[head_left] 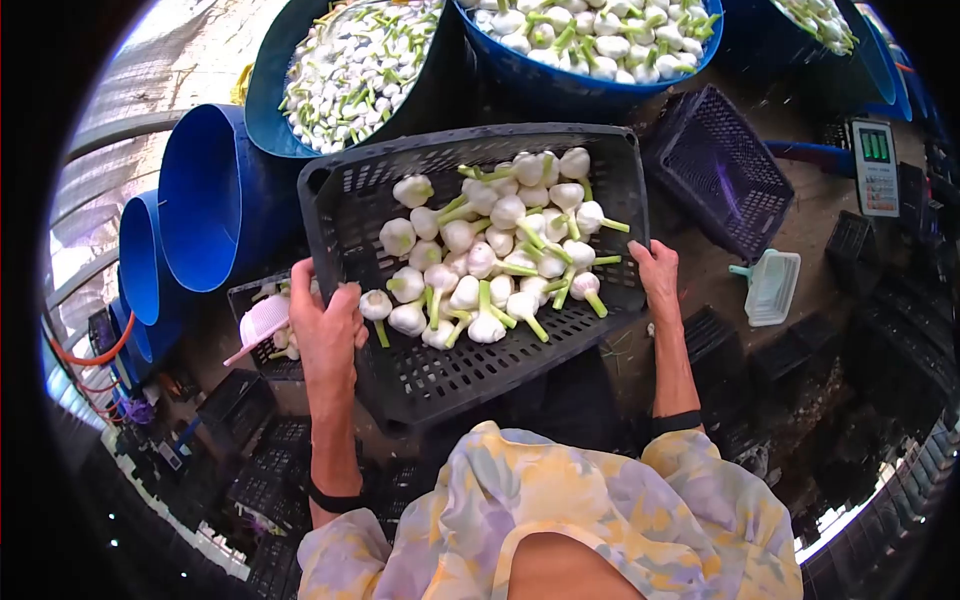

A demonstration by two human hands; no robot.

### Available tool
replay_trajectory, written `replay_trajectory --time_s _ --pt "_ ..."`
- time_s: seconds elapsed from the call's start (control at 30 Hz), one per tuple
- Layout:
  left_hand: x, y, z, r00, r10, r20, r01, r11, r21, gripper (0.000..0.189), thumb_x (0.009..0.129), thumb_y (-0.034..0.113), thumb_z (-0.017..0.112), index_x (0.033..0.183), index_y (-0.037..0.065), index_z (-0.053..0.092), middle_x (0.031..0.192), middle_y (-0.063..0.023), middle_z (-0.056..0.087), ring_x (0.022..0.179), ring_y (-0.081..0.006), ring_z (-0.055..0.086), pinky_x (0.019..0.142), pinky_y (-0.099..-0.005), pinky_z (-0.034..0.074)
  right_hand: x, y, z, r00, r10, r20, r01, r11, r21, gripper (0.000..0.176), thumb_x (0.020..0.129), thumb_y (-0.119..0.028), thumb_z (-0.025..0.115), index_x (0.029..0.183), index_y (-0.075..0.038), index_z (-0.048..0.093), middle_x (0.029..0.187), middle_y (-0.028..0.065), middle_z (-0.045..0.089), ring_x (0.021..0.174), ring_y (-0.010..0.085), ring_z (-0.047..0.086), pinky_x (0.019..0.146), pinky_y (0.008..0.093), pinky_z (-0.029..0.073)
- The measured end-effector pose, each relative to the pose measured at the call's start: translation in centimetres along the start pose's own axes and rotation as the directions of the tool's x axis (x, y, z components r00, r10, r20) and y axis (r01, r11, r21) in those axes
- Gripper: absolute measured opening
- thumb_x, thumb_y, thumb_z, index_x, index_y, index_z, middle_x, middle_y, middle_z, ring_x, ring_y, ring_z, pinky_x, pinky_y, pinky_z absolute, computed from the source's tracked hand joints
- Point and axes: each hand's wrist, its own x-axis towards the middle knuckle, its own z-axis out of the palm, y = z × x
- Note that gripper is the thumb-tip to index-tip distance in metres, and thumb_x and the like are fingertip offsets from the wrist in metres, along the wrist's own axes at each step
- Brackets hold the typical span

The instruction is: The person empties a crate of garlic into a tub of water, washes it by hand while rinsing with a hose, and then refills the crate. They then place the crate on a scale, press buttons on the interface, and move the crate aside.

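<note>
A black perforated crate (pixel 450 385) is held up in front of my body, tilted, with white garlic bulbs (pixel 482 262) with green stems lying in it. My left hand (pixel 328 325) grips the crate's left side, its thumb over the rim beside a bulb. On the crate's right side, my right hand (pixel 656 272) holds the edge, with fingers partly hidden behind the wall.
Blue tubs full of garlic stand ahead, one at upper left (pixel 265 95) and one at top centre (pixel 590 88). Empty blue barrels (pixel 200 200) lie left. A purple crate (pixel 725 175), a pale green basket (pixel 773 288) and a scale display (pixel 876 168) are right. A pink basket (pixel 264 322) sits lower left.
</note>
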Motion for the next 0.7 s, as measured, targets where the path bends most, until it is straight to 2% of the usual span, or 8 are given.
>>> replay_trajectory --time_s 0.13,0.2,0.37,0.5,0.57,0.6,0.67,0.7 --pt "-4.6 -4.3 2.3 0.998 0.039 0.055 -0.042 0.997 0.065 0.025 0.077 0.000 0.049 0.100 0.008 0.045 0.065 0.0025 0.043 0.041 -0.0043 0.033 0.035 -0.0203 0.027 -2.6 6.8 -1.3 1.000 -0.003 -0.030 0.008 0.989 0.147 0.028 0.074 -0.018 0.064 0.061 0.003 0.052 0.052 0.0005 0.043 0.053 0.0064 0.037 0.046 0.0300 0.033" --pt "-2.7 -3.0 8.0 0.997 -0.024 0.072 0.019 0.998 0.067 0.027 0.077 -0.001 0.050 0.102 0.009 0.044 0.059 0.0045 0.039 0.041 -0.0027 0.032 0.034 -0.0204 0.025 2.2 9.1 -3.6 0.998 0.053 -0.041 -0.050 0.996 0.067 0.029 0.073 -0.021 0.065 0.063 0.003 0.053 0.052 0.0089 0.050 0.053 0.0089 0.043 0.049 0.0335 0.037" --pt "-3.4 -2.2 11.5 0.991 -0.008 0.133 0.007 1.000 0.006 0.028 0.075 -0.001 0.050 0.101 0.008 0.042 0.059 0.0022 0.041 0.041 -0.0052 0.036 0.033 -0.0214 0.028 3.2 9.5 -7.8 0.991 -0.012 -0.132 0.011 1.000 -0.007 0.027 0.074 -0.025 0.063 0.073 0.002 0.058 0.058 0.0182 0.055 0.053 0.0252 0.055 0.054 0.0377 0.043" --pt "-6.6 2.0 11.9 0.979 -0.009 0.204 0.019 0.999 -0.047 0.031 0.075 -0.001 0.053 0.103 0.006 0.041 0.062 -0.0003 0.044 0.041 -0.0069 0.039 0.033 -0.0222 0.032 1.4 7.0 -12.3 0.990 0.028 -0.139 -0.025 0.999 0.022 0.027 0.075 -0.025 0.062 0.074 0.002 0.059 0.062 0.0183 0.058 0.058 0.0277 0.059 0.057 0.0397 0.044" --pt "-7.9 3.8 11.8 0.978 0.018 0.210 -0.002 0.997 -0.076 0.034 0.075 -0.002 0.055 0.104 0.005 0.041 0.063 -0.0011 0.046 0.041 -0.0071 0.039 0.033 -0.0225 0.032 1.5 6.1 -13.5 0.993 0.035 -0.115 -0.034 0.999 0.010 0.025 0.077 -0.020 0.059 0.089 0.001 0.062 0.077 0.0199 0.063 0.075 0.0309 0.063 0.068 0.0386 0.047" --pt "-8.4 4.5 11.3 0.978 0.038 0.203 -0.021 0.996 -0.084 0.034 0.075 -0.002 0.055 0.104 0.005 0.041 0.063 -0.0011 0.046 0.041 -0.0071 0.039 0.033 -0.0225 0.032 1.5 4.9 -13.7 0.993 0.017 -0.118 -0.015 1.000 0.021 0.025 0.077 -0.020 0.059 0.089 0.001 0.062 0.077 0.0199 0.063 0.075 0.0309 0.063 0.068 0.0386 0.047" --pt "-9.0 5.9 9.7 0.986 0.027 0.164 -0.005 0.991 -0.132 0.033 0.074 -0.003 0.054 0.104 0.005 0.041 0.064 -0.0015 0.046 0.041 -0.0071 0.039 0.033 -0.0226 0.032 1.6 1.8 -14.2 0.978 -0.111 -0.179 0.145 0.971 0.190 0.033 0.079 -0.014 0.055 0.108 -0.001 0.059 0.096 0.0209 0.064 0.091 0.0322 0.062 0.080 0.0358 0.046" --pt "-9.4 6.5 8.9 0.989 0.020 0.145 0.005 0.985 -0.172 0.033 0.073 -0.004 0.053 0.103 0.005 0.041 0.064 -0.0020 0.047 0.041 -0.0071 0.039 0.032 -0.0228 0.032 1.9 0.5 -14.4 0.976 -0.132 -0.176 0.164 0.969 0.185 0.033 0.079 -0.014 0.055 0.108 -0.001 0.059 0.096 0.0209 0.064 0.091 0.0322 0.062 0.080 0.0358 0.046"
